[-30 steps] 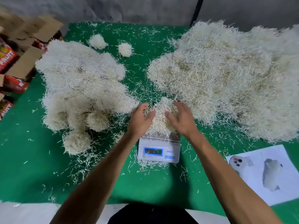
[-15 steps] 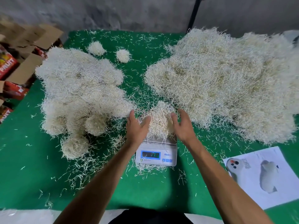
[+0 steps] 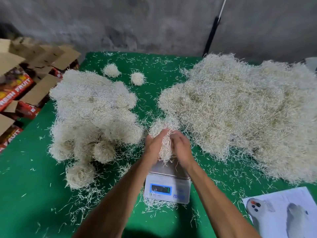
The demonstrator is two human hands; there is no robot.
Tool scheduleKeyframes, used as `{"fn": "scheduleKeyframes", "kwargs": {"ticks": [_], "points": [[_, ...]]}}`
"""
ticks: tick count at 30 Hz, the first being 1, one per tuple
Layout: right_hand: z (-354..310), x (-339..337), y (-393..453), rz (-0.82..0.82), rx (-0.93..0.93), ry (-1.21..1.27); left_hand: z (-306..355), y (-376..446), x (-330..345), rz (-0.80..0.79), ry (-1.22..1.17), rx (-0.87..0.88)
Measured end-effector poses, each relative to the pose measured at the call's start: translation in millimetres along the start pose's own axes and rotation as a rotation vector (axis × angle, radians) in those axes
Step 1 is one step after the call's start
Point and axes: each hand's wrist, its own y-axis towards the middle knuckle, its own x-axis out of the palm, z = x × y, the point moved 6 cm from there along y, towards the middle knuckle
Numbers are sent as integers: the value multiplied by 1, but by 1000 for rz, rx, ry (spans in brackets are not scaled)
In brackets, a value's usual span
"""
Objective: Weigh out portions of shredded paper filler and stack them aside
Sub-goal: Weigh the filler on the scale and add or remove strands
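Both hands, left hand (image 3: 154,145) and right hand (image 3: 181,146), close around a portion of shredded paper (image 3: 165,143), lifted just above the scale (image 3: 167,184) near the counter's (image 3: 34,194) front edge, between stacked portions (image 3: 92,117) and loose pile (image 3: 240,110).

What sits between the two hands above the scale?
Head view: a clump of shredded paper filler, pressed between left hand and right hand.
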Motion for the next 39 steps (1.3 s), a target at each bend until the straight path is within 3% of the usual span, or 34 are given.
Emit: {"fn": "scheduleKeyframes", "kwargs": {"ticks": [3,6,9,13,17,22,25,28,30,32,34,39], "points": [[-41,-19,28,67,-68,-44,30,14,-8,-10,56,93],[-72,-22,57,-53,-78,-216,57,22,-5,-67,83,98],[-90,-29,90,-88,-26,-201,77,25,-3,-79,121,111],[-108,-28,132,14,27,-210,104,31,5,-59,87,125],[-95,-33,170,137,261,-19,125,33,22,-49,83,185],[-88,-119,199,388,286,285,121,46,-5,69,35,218],[-88,-169,206,490,237,208,119,48,-29,97,64,203],[-91,-164,204,345,202,77,109,59,-28,121,81,151],[-94,-148,193,270,136,-244,105,66,-18,123,147,160],[-116,-135,176,338,-132,-563,108,69,-4,97,189,189],[-133,-116,159,348,-335,-554,111,70,7,103,183,191],[-104,-42,138,-346,-132,-398,113,68,26,39,202,168]]}}
